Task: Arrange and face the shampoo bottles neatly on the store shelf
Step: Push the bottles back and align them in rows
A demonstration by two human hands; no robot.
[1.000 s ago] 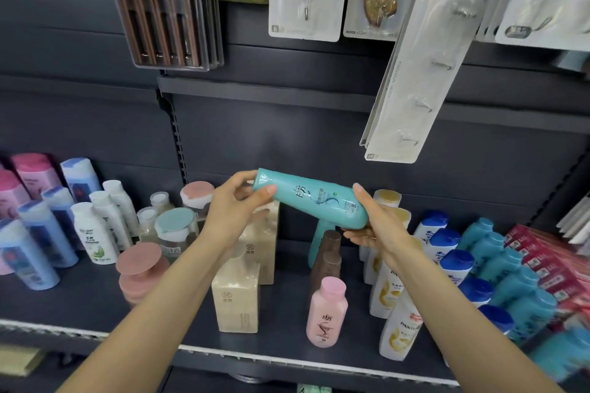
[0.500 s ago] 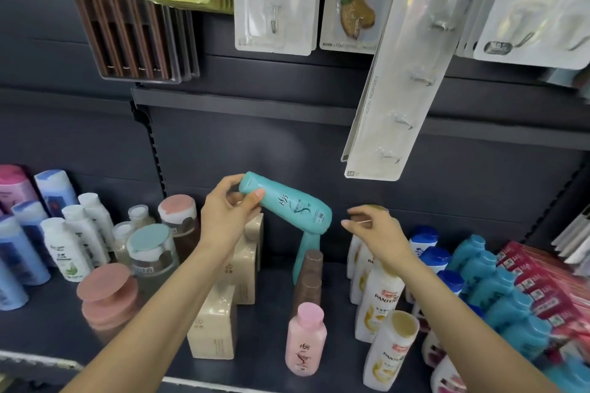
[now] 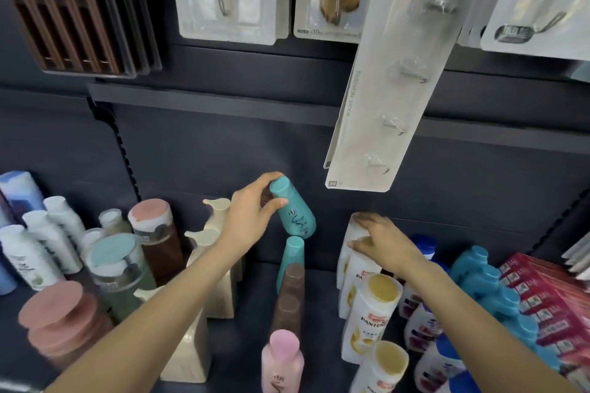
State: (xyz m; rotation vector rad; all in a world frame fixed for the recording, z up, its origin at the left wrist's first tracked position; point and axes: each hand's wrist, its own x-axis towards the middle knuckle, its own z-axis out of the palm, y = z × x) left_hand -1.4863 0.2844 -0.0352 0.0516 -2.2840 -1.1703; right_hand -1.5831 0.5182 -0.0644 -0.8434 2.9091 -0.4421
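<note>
My left hand [image 3: 252,220] grips a teal shampoo bottle [image 3: 295,212] by its cap end, holding it tilted in the air at the back of the dark shelf [image 3: 319,284]. Right under it stands a second teal bottle [image 3: 292,257], heading a row with two brown bottles [image 3: 289,300] and a pink bottle [image 3: 282,360]. My right hand [image 3: 384,244] rests palm down on the caps of the rear white bottles with gold caps [image 3: 372,316]; whether its fingers grip one I cannot tell.
Beige pump bottles [image 3: 217,268] stand left of the row, with round-lidded jars [image 3: 118,268] and white bottles [image 3: 30,252] further left. Blue-capped bottles [image 3: 424,325], teal bottles [image 3: 488,284] and red boxes [image 3: 546,300] fill the right. A long hook pack [image 3: 388,80] hangs above.
My left hand has carried the teal bottle back and down, turning it from lying sideways to nearly upright. My right hand let go of it and came to rest on the white bottles.
</note>
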